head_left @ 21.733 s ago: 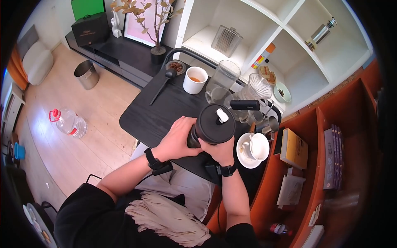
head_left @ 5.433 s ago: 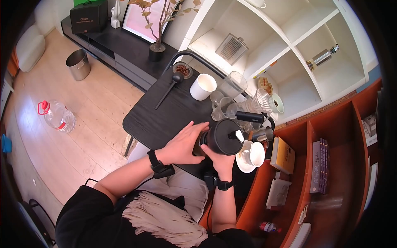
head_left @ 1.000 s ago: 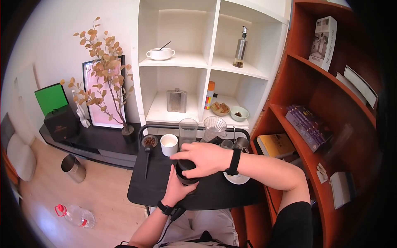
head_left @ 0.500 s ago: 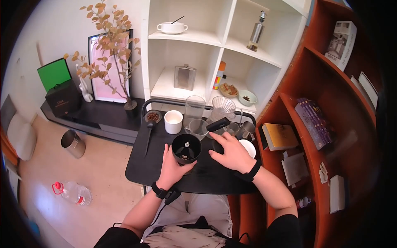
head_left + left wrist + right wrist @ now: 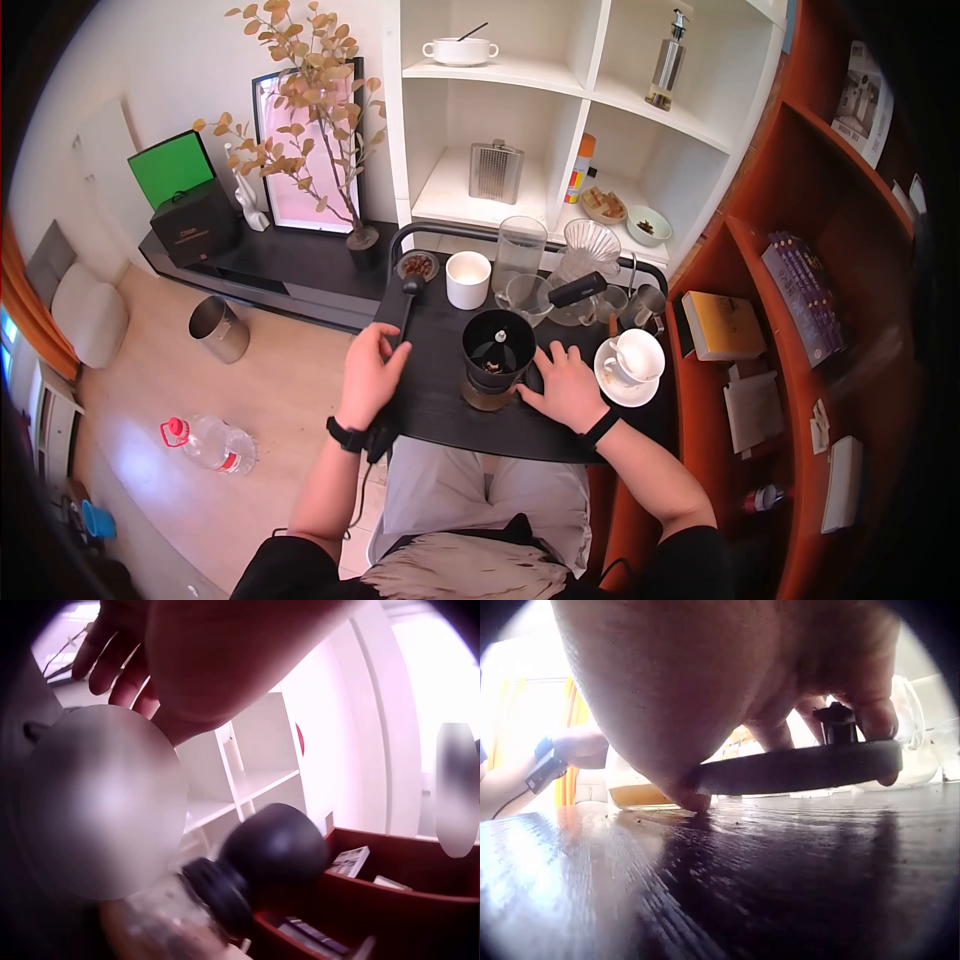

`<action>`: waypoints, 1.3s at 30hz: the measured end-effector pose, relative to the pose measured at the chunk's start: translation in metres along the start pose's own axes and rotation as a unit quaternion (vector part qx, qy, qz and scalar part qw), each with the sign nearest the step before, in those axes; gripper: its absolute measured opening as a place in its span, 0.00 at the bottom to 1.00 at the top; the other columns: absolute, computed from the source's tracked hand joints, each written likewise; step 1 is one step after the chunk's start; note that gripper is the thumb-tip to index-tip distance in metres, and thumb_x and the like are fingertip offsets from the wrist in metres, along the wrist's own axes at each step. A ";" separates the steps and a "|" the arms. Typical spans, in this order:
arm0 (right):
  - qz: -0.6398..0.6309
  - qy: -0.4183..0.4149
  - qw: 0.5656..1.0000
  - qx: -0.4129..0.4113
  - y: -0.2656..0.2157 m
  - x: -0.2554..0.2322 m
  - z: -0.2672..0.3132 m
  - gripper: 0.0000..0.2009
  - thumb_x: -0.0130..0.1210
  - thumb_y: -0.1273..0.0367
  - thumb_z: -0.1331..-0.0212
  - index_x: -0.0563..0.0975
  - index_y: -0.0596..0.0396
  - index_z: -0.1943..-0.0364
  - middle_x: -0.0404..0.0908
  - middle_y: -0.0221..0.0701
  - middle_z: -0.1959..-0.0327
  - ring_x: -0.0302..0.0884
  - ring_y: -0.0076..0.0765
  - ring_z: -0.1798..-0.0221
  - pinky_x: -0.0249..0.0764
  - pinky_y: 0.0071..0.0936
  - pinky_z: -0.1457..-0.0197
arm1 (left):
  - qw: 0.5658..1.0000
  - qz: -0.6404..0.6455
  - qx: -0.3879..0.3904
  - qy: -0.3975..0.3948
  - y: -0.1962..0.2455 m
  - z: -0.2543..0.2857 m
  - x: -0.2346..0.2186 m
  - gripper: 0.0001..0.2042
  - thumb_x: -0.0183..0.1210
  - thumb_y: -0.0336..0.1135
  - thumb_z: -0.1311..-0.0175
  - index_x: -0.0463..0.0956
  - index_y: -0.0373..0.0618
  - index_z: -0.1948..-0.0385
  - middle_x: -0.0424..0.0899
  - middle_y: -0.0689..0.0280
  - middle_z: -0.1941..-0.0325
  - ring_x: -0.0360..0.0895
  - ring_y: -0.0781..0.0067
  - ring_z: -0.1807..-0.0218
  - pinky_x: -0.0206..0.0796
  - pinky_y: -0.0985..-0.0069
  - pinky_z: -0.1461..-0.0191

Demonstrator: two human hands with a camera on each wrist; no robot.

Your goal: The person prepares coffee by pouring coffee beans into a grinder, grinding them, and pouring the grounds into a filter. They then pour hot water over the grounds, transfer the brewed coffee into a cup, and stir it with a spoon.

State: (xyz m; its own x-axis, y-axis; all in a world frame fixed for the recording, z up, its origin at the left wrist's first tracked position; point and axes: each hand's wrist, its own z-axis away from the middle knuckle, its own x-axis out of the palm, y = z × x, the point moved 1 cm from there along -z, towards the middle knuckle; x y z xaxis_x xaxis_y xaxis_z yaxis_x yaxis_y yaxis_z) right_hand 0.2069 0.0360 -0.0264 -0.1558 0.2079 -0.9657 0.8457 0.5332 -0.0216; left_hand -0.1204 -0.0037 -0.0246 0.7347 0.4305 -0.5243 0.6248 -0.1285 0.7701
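Observation:
A coffee grinder [image 5: 498,345] stands upright on the black table, its dark top uncovered with a metal shaft and small bits inside. Its lower part is clear; brownish contents show there in the right wrist view. Right of it, my right hand [image 5: 572,388] pinches a black round lid [image 5: 802,769] by its edge, close over the tabletop, with the knob upward. My left hand [image 5: 370,378] is off the grinder, at the table's left edge, fingers loosely bent. Its fingertips are right at the handle end of a black scoop [image 5: 412,287], which leans on a dish of beans [image 5: 418,262].
Behind the grinder are a white cup [image 5: 468,280], a tall glass [image 5: 520,250], a glass dripper [image 5: 590,245] and a black-handled glass server [image 5: 577,289]. A white cup on a saucer [image 5: 625,395] sits at right. A brown bookcase [image 5: 740,270] borders the table's right side.
My right hand has taken the lid off the grinder and lowered it to the table at right. My left hand has let go of the grinder and moved left to the scoop's handle.

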 end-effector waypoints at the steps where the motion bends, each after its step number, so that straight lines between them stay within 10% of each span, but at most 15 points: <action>1: -0.002 0.000 1.000 0.001 -0.001 0.002 0.000 0.38 0.67 0.47 0.41 0.74 0.52 0.28 0.76 0.40 0.51 0.76 0.50 0.48 0.81 0.41 0.48 | 1.000 -0.019 0.010 0.010 -0.012 -0.008 0.002 0.13 0.72 0.32 0.38 0.80 0.39 0.56 0.76 0.62 0.74 0.75 0.61 0.70 0.68 0.63 0.63; 6: -0.016 0.002 1.000 -0.019 0.008 0.012 0.004 0.37 0.64 0.46 0.36 0.74 0.52 0.28 0.78 0.44 0.44 0.76 0.51 0.42 0.80 0.42 0.42 | 0.987 -0.146 -0.042 -0.049 -0.046 -0.042 0.016 0.19 0.70 0.46 0.34 0.79 0.38 0.56 0.88 0.46 0.63 0.87 0.41 0.56 0.77 0.52 0.51; 15: -0.169 0.115 0.977 0.054 -0.011 -0.036 0.033 0.33 0.68 0.59 0.37 0.73 0.62 0.31 0.77 0.48 0.37 0.73 0.55 0.34 0.73 0.45 0.30 | 0.970 -0.218 -0.087 -0.065 -0.044 -0.066 0.041 0.19 0.70 0.49 0.34 0.80 0.39 0.60 0.89 0.46 0.62 0.87 0.40 0.54 0.79 0.52 0.49; 29: -0.267 0.211 0.939 0.051 -0.025 -0.036 0.057 0.24 0.67 0.69 0.38 0.77 0.61 0.38 0.86 0.42 0.53 0.82 0.51 0.49 0.76 0.41 0.42 | 0.995 -0.099 -0.022 -0.013 0.012 -0.085 0.002 0.18 0.63 0.45 0.26 0.77 0.35 0.66 0.86 0.48 0.71 0.85 0.39 0.62 0.74 0.54 0.59; 33: -0.376 0.247 0.892 0.036 -0.046 -0.051 0.055 0.23 0.66 0.73 0.40 0.78 0.60 0.39 0.88 0.38 0.57 0.84 0.45 0.54 0.79 0.37 0.49 | 0.990 0.042 -0.045 -0.123 0.061 -0.089 -0.029 0.21 0.52 0.47 0.17 0.75 0.38 0.67 0.76 0.63 0.81 0.75 0.67 0.78 0.65 0.66 0.71; 35: -0.439 0.232 0.868 0.024 -0.058 -0.061 0.053 0.22 0.66 0.73 0.38 0.78 0.59 0.40 0.89 0.37 0.58 0.86 0.38 0.57 0.79 0.32 0.54 | 0.936 0.250 -0.127 -0.212 0.094 -0.083 -0.038 0.17 0.47 0.50 0.14 0.71 0.51 0.65 0.63 0.81 0.81 0.52 0.90 0.84 0.40 0.81 0.82; 39: -0.543 0.195 0.817 0.003 -0.072 -0.075 0.038 0.19 0.63 0.73 0.33 0.77 0.60 0.39 0.89 0.35 0.59 0.85 0.28 0.61 0.77 0.25 0.58 | 0.895 0.332 -0.102 -0.279 0.149 -0.070 -0.036 0.17 0.45 0.49 0.13 0.72 0.51 0.63 0.57 0.84 0.81 0.46 0.90 0.83 0.38 0.83 0.80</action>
State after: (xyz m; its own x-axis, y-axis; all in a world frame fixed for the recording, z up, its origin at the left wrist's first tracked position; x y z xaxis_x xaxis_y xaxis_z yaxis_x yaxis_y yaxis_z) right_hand 0.1768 -0.0490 0.0377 -0.9653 -0.1391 -0.2209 0.1035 0.5729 -0.8130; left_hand -0.0723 0.0245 0.1349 0.9796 -0.2002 0.0180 -0.0185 -0.0006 0.9998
